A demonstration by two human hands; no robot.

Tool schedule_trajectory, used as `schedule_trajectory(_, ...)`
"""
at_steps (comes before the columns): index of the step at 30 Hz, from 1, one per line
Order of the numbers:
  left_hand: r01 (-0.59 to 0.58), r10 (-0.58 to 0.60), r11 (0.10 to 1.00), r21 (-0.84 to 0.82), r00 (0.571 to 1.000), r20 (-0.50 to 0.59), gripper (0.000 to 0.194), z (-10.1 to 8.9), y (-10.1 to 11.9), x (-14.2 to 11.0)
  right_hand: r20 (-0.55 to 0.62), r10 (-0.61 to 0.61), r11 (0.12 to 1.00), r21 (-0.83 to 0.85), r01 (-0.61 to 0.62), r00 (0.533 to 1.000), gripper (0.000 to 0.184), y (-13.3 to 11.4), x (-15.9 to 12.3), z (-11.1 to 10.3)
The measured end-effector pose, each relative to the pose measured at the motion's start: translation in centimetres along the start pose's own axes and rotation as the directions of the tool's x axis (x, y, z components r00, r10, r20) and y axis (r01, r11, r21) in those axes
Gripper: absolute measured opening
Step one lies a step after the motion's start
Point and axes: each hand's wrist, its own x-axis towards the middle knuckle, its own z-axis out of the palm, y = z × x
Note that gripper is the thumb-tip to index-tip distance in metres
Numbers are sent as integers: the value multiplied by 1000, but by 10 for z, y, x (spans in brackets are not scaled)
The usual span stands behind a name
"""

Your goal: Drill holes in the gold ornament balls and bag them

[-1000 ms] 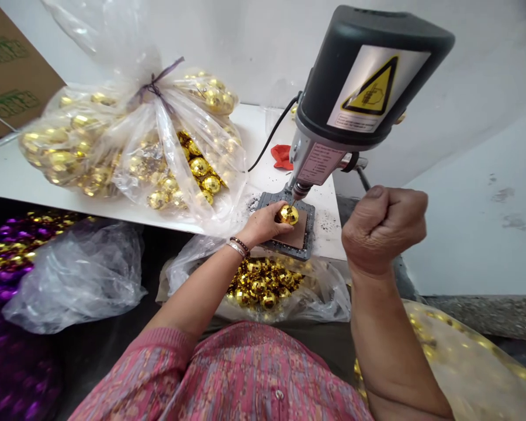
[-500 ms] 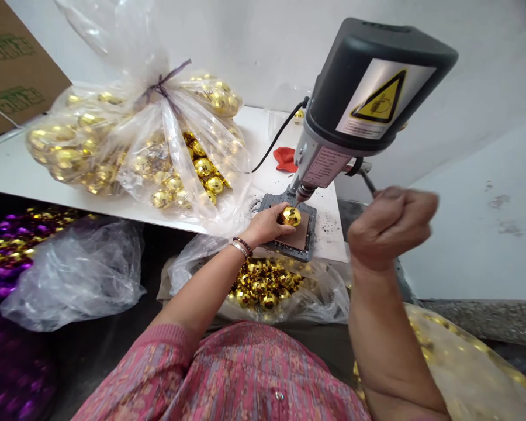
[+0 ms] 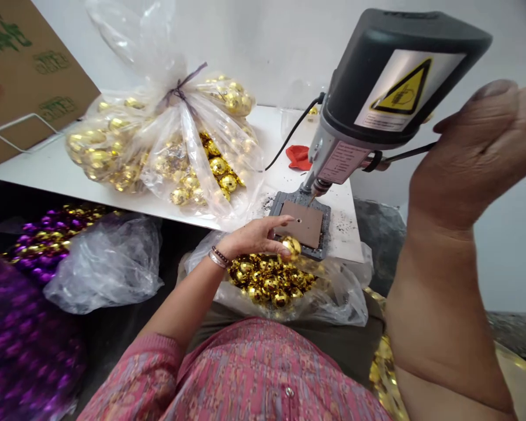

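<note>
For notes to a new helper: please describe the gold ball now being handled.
A black-headed bench drill stands on the white bench. At its base plate's near edge, the left hand holds a mirrored gold ball. Unlike the balls heaped in the bag below, it is held up.

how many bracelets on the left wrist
2: a dark beaded bracelet and a silver-toned bangle, side by side on the left wrist; another could be hidden under the wrist.

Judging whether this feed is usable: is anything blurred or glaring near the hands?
In the head view, the raised right hand looks large and soft at the edge, the wide lens bends the drill press, and the mirrored gold ball in the left hand throws bright glare.
</note>
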Motion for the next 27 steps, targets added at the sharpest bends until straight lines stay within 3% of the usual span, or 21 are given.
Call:
schedule_trajectory(2, 35, -23, 997, 70, 988, -156, 65, -15, -2, -3, -26, -11, 1000, 11, 12, 1000, 40, 6, 3, 4)
schedule_trajectory(3, 62, -27, 991, 116, 961, -277, 55, -24, -4, 0, -25, -28, 999, 15, 29, 999, 39, 9, 4, 6)
schedule_trajectory(5, 154, -17, 963, 222, 855, -519, 37, -45, -10, 10, -16, -68, 997, 26, 68, 998, 40, 14, 5, 7)
schedule_trajectory(7, 304, -20, 900, 314, 747, -664, 36, -68, -17, 23, -14, -85, 996, 36, 86, 996, 42, 14, 3, 6)
schedule_trajectory(8, 393, -53, 854, 342, 719, -692, 36, -78, -21, 29, -20, -83, 996, 40, 84, 996, 42, 13, 2, 5)
schedule_trajectory(11, 618, -250, 689, 378, 693, -676, 29, -100, -32, 42, -26, -83, 995, 46, 84, 996, 35, 6, -2, 1)
schedule_trajectory(15, 695, -383, 602, 394, 684, -621, 50, -102, -41, 51, -56, -112, 991, 63, 116, 992, 34, 0, -6, -3)
schedule_trajectory(18, 679, -376, 611, 407, 702, -605, 55, -94, -44, 54, -76, -141, 986, 78, 147, 987, 40, -1, -8, -5)
schedule_trajectory(21, 594, -307, 747, 300, 708, -636, 53, -90, -43, 49, -57, -145, 984, 100, 150, 988, 47, -1, -11, -7)
schedule_trajectory(24, 331, -231, 944, 12, 686, -690, 62, -90, -34, 34, -40, -160, 981, 107, 163, 986, 45, 1, -12, -8)
schedule_trajectory(26, 127, -204, 979, -161, 703, -681, 61, -87, -24, 21, -33, -164, 982, 87, 167, 986, 40, 2, -10, -7)
schedule_trajectory(27, 55, -198, 971, -233, 733, -650, 57, -84, -18, 15, -23, -147, 986, 71, 149, 989, 38, 2, -8, -6)
